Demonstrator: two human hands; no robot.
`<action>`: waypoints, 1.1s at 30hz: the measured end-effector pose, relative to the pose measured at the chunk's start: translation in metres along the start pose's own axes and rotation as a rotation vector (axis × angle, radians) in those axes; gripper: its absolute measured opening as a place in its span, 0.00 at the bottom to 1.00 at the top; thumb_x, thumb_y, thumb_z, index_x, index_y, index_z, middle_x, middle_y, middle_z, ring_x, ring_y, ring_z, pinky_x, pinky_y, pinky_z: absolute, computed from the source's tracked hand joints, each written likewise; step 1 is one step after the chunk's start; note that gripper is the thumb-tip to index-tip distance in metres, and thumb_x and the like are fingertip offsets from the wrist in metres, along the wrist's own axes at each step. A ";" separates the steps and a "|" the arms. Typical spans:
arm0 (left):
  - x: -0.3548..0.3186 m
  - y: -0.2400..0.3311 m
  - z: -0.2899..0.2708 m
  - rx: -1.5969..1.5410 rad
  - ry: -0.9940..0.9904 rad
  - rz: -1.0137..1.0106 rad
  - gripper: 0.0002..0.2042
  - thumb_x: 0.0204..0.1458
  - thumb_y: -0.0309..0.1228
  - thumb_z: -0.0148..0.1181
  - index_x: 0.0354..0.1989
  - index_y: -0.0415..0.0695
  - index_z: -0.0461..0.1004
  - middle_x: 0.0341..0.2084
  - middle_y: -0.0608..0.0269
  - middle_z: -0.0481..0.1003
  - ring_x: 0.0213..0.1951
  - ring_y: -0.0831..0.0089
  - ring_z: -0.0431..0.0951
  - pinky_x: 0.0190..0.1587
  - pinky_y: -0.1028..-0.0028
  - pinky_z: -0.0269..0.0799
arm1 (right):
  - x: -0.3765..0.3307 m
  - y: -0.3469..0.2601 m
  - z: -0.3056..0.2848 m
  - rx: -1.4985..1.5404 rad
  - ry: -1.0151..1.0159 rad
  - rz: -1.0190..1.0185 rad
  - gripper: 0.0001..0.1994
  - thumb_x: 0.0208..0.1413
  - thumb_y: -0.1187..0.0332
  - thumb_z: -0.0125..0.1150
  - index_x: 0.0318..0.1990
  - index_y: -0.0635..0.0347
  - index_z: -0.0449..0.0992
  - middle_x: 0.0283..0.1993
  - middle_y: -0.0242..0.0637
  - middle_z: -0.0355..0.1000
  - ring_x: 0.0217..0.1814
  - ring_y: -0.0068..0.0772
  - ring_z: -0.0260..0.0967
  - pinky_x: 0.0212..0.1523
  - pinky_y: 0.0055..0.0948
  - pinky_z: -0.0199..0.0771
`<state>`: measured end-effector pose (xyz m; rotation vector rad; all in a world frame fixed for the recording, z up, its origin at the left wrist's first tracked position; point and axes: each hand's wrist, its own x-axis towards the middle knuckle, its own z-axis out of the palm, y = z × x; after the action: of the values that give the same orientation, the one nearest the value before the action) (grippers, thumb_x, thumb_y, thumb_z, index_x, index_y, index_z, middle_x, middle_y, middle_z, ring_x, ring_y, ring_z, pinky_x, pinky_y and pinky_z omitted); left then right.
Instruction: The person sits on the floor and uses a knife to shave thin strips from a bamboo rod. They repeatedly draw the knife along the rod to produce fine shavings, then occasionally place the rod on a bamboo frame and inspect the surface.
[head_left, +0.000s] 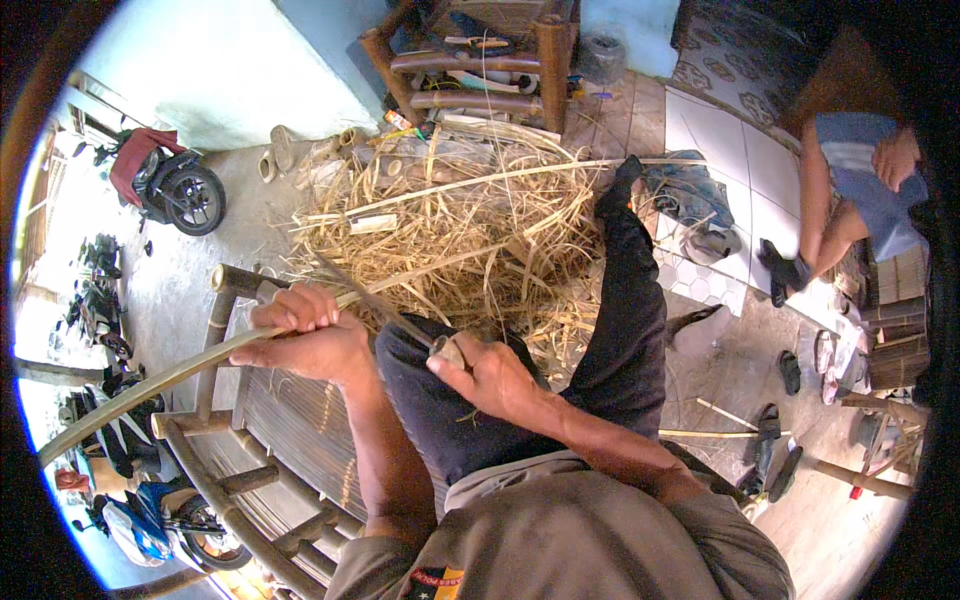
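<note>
The left hand (312,335) clamps a long bamboo strip (150,386) extending toward eight o'clock; the right hand (492,376) grips a knife (388,312), blade toward ten. Shavings (465,225) lie toward twelve o'clock.

The wide fisheye view looks steeply down from the head, near both hands (492,378), the floor (245,245) farther off.

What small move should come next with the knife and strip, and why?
Probably ease the left hand slightly back along the bamboo strip, since the knife in the right hand appears to cross the strip just beyond those fingers.
</note>
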<state>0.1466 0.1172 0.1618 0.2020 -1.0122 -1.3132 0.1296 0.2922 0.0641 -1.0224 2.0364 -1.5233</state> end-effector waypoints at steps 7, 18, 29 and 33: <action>0.001 0.004 0.004 0.107 0.119 -0.059 0.32 0.57 0.69 0.30 0.20 0.52 0.53 0.09 0.71 0.50 0.11 0.80 0.47 0.12 0.79 0.41 | 0.001 0.012 0.006 -0.047 0.020 -0.055 0.22 0.58 0.48 0.59 0.36 0.63 0.72 0.23 0.53 0.73 0.28 0.59 0.74 0.30 0.51 0.75; 0.018 0.030 0.014 0.119 0.039 0.018 0.32 0.58 0.69 0.31 0.16 0.53 0.47 0.08 0.73 0.45 0.11 0.80 0.46 0.13 0.79 0.41 | 0.014 0.030 -0.007 -0.216 0.156 0.092 0.21 0.59 0.50 0.58 0.32 0.62 0.73 0.26 0.54 0.75 0.28 0.59 0.74 0.29 0.49 0.76; 0.022 0.057 0.030 0.199 0.142 0.072 0.32 0.58 0.69 0.31 0.17 0.53 0.48 0.11 0.73 0.45 0.14 0.80 0.45 0.16 0.78 0.41 | 0.016 0.059 -0.005 -0.219 0.063 0.071 0.22 0.60 0.50 0.56 0.34 0.66 0.73 0.25 0.57 0.73 0.29 0.60 0.74 0.30 0.49 0.74; 0.054 0.094 0.020 0.176 0.182 0.121 0.32 0.56 0.70 0.36 0.15 0.54 0.48 0.12 0.73 0.47 0.15 0.80 0.45 0.16 0.78 0.40 | 0.021 0.123 -0.003 -0.295 0.088 0.184 0.30 0.59 0.41 0.51 0.34 0.67 0.76 0.24 0.59 0.73 0.30 0.62 0.75 0.34 0.52 0.76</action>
<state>0.1936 0.1077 0.2605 0.3818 -0.9690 -1.0765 0.0745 0.2954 -0.0478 -0.8523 2.3952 -1.2192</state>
